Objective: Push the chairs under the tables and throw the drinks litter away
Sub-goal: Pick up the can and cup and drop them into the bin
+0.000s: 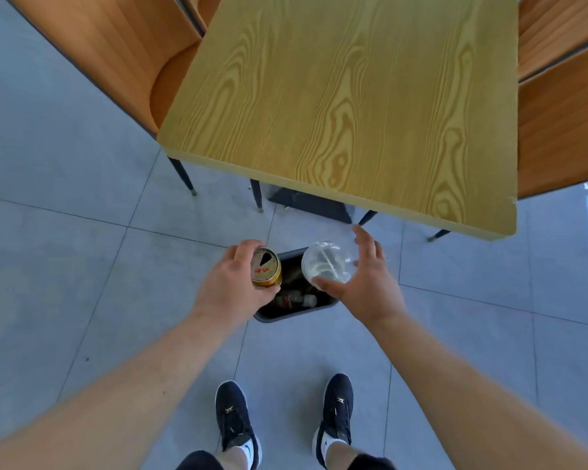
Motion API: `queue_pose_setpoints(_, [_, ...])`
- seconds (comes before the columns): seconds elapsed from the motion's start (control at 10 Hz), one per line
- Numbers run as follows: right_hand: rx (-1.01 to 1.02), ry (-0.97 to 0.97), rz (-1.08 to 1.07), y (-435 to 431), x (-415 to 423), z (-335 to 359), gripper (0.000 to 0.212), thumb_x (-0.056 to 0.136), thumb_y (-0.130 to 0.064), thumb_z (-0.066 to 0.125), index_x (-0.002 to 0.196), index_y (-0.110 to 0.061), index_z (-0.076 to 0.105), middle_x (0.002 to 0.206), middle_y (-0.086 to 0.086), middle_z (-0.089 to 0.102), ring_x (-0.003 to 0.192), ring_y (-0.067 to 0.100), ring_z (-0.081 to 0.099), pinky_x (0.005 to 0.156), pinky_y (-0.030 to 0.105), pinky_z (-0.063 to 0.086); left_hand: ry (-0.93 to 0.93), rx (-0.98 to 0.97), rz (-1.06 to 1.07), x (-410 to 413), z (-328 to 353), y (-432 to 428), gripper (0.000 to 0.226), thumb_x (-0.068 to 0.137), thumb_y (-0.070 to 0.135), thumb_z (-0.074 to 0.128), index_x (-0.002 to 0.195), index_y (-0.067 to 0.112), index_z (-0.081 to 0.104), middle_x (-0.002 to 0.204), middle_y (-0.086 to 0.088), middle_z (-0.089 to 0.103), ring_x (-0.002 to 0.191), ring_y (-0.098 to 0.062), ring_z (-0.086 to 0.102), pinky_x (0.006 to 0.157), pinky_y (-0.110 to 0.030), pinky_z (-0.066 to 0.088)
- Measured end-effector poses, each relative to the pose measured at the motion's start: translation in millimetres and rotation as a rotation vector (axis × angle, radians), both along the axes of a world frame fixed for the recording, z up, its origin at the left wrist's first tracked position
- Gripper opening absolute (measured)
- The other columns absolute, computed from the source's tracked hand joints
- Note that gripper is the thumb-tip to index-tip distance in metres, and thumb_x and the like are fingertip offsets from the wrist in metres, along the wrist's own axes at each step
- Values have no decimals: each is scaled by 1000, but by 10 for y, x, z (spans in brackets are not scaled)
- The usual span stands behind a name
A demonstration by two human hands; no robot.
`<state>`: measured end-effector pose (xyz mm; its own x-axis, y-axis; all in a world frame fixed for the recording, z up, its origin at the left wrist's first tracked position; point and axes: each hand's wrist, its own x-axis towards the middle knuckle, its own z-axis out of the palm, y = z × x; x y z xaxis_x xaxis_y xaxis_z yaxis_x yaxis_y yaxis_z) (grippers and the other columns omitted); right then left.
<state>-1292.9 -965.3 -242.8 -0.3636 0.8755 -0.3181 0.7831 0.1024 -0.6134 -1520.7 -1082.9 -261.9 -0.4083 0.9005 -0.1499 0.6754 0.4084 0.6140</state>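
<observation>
My left hand holds a gold drinks can upright over the left side of a dark waste bin on the floor. My right hand grips a clear plastic cup with a straw, tipped on its side above the bin's right half. Inside the bin lies other litter. Orange chairs stand tucked at the wooden table: one on the left, one on the right.
The table's near edge hangs just beyond the bin, with its black base and thin chair legs underneath. Grey floor tiles spread to the left and right. My two dark shoes stand just behind the bin.
</observation>
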Motion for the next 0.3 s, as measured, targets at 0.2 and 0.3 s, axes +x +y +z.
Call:
queue_pose_setpoints(0.2, [24, -99, 84, 8, 74, -91, 103, 71, -75, 76, 152, -41, 21, 155, -9, 38, 127, 25, 54, 89, 41, 50, -24, -100, 10, 72, -106, 54, 87, 63, 55, 89, 135, 37, 42, 130, 7, 53, 113, -21, 55, 82, -32, 43])
queue_pose_setpoints(0.3, [47, -125, 135, 7, 105, -64, 96, 77, -78, 68, 154, -39, 25, 154, -11, 38, 137, 19, 42, 101, 40, 45, 7, -151, 0, 107, -70, 108, 89, 69, 62, 81, 142, 35, 39, 141, 7, 48, 125, -21, 46, 91, -35, 42])
